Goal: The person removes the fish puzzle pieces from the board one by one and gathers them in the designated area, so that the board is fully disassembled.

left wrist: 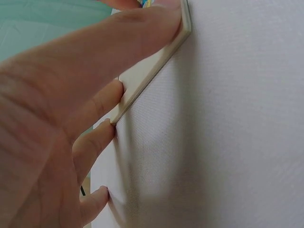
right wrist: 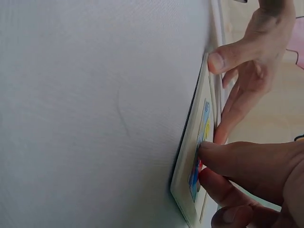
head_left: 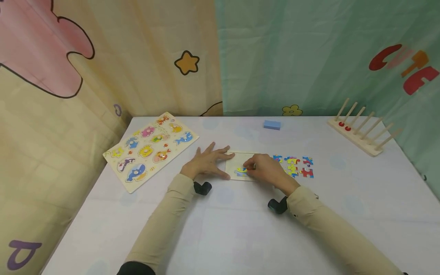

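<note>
A pale wooden puzzle board (head_left: 237, 157) lies flat in the middle of the table. Coloured puzzle pieces (head_left: 239, 172) sit along its near side. My left hand (head_left: 207, 162) spreads over the board's left end, its thumb on the near corner and other fingers at the edge and on the table. With curled fingers, my right hand (head_left: 266, 170) pinches a small jigsaw piece (right wrist: 200, 164) low at the board; the fingers hide much of it. Part of the board lies out of sight under this hand. Loose jigsaw pieces (head_left: 307, 168) lie to the right of the hand.
A knob puzzle board (head_left: 154, 162) with sea-animal pictures lies at the left. At the back are a blue block (head_left: 272, 125) and, further right, a wooden peg stand (head_left: 357, 135) with two red beads. Printed curtains (head_left: 254, 57) hang behind the white table (head_left: 233, 236).
</note>
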`<state>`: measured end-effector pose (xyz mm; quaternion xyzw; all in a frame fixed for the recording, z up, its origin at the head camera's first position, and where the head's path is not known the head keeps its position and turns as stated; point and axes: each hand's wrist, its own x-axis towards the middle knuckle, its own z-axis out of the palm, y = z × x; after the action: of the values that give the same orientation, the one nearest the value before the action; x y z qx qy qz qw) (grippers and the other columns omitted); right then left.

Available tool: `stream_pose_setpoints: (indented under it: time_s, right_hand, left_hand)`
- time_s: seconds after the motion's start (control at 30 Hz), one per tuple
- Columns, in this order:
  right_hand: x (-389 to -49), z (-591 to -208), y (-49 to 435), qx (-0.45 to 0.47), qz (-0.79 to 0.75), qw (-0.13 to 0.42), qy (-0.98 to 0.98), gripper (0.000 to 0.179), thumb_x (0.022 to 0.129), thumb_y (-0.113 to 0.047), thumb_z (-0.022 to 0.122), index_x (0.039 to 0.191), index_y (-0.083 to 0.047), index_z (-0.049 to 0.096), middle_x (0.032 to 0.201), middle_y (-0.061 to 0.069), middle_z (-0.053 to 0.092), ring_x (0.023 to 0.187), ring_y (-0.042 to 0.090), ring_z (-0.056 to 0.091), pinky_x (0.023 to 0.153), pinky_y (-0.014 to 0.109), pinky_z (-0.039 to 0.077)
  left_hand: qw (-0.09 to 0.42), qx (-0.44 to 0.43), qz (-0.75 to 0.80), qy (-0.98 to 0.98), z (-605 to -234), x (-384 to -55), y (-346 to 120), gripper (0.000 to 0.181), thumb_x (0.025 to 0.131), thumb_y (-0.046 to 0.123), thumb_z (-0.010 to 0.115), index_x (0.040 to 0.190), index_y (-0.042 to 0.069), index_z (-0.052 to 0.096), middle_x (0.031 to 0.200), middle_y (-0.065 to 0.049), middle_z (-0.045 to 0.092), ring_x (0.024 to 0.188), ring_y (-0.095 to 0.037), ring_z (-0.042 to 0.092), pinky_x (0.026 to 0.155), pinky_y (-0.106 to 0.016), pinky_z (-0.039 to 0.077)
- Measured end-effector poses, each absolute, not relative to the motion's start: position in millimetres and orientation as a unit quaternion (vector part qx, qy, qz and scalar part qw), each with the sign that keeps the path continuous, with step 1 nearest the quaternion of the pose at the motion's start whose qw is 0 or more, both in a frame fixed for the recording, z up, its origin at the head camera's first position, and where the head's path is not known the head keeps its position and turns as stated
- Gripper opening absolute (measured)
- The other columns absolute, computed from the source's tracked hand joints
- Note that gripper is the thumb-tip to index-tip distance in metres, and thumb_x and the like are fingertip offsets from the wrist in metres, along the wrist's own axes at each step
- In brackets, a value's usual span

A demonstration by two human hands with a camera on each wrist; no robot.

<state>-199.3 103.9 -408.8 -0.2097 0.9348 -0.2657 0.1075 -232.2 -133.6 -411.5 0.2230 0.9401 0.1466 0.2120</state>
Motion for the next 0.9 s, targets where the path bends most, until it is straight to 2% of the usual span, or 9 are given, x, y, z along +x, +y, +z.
stream_pose_setpoints:
  time_s: [0.17,0.37,0.57,0.77,0.9]
  right_hand:
    - [-198,-407,102,-0.210,-0.268,0.112,0.934,0.016,0.086,-0.007,0.072,0.100,-0.009,0.077,0.090,0.000,0.070,0.082,0.015,0.061,0.074,0.033,0.052]
    - [-196,-407,100,-0.201,-0.289,0.111,0.929,0.012,0.089,-0.007,0.067,0.098,-0.007,0.074,0.086,0.000,0.068,0.077,0.015,0.057,0.072,0.032,0.049]
    - [-198,-406,99,-0.186,-0.305,0.107,0.928,0.003,0.089,-0.011,0.070,0.092,-0.010,0.072,0.083,-0.002,0.068,0.076,0.015,0.057,0.071,0.032,0.049]
    - [-198,-405,103,-0.177,-0.348,0.118,0.913,0.004,0.088,-0.015,0.073,0.089,-0.011,0.073,0.081,-0.003,0.068,0.079,0.016,0.058,0.074,0.033,0.046]
    - [-196,-403,114,-0.178,-0.386,0.116,0.898,0.006,0.089,-0.015,0.072,0.090,-0.009,0.074,0.084,-0.001,0.070,0.079,0.017,0.059,0.071,0.032,0.046]
  left_hand:
    - [0.213,0.219,0.140,0.942,-410,-232,-134,0.089,0.073,0.063,0.077,0.149,0.040,0.038,0.163,0.015,0.014,0.150,-0.032,-0.008,0.110,-0.070,-0.007]
    - [0.216,0.218,0.142,0.941,-409,-231,-133,0.089,0.073,0.062,0.077,0.149,0.040,0.039,0.163,0.014,0.013,0.150,-0.032,-0.009,0.110,-0.070,-0.007]
    - [0.215,0.219,0.135,0.942,-409,-231,-133,0.089,0.073,0.063,0.076,0.150,0.040,0.038,0.163,0.014,0.013,0.150,-0.032,-0.008,0.110,-0.071,-0.006]
    - [0.213,0.223,0.130,0.943,-410,-231,-132,0.088,0.073,0.064,0.076,0.150,0.041,0.038,0.163,0.014,0.013,0.150,-0.034,-0.007,0.109,-0.072,-0.005]
    - [0.211,0.223,0.130,0.943,-411,-232,-132,0.089,0.073,0.064,0.076,0.149,0.041,0.038,0.163,0.015,0.013,0.150,-0.033,-0.007,0.110,-0.071,-0.005]
